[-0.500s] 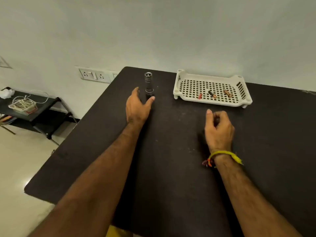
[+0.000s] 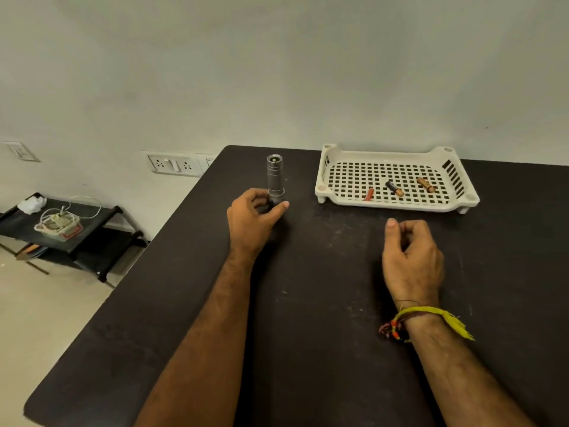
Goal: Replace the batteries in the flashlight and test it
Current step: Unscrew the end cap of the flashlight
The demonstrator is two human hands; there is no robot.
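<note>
On black table (image 2: 184, 303), far left: flashlight (image 2: 274, 177) upright, left of tray (image 2: 397, 208). Left hand (image 2: 251, 221) curled round its base, thumb on right side, fingers on left. Right hand (image 2: 412, 260) well apart to right, near tray, loosely curled, holding nothing. Three batteries (image 2: 395, 188) lie in tray. Half second earlier left hand was open just short of flashlight; now wrapped on it. Right hand unchanged.

Light: pretty dim, flat indoor light with a greenish cast.
Shadows: soft dark patch on the table (image 2: 308, 318) under the right hand (image 2: 412, 260).
Glare: pale shine on the floor (image 2: 46, 303).
Edges: wide-angle bend, table edges bow.
Focus: slightly soft, mushy far-off detail.
</note>
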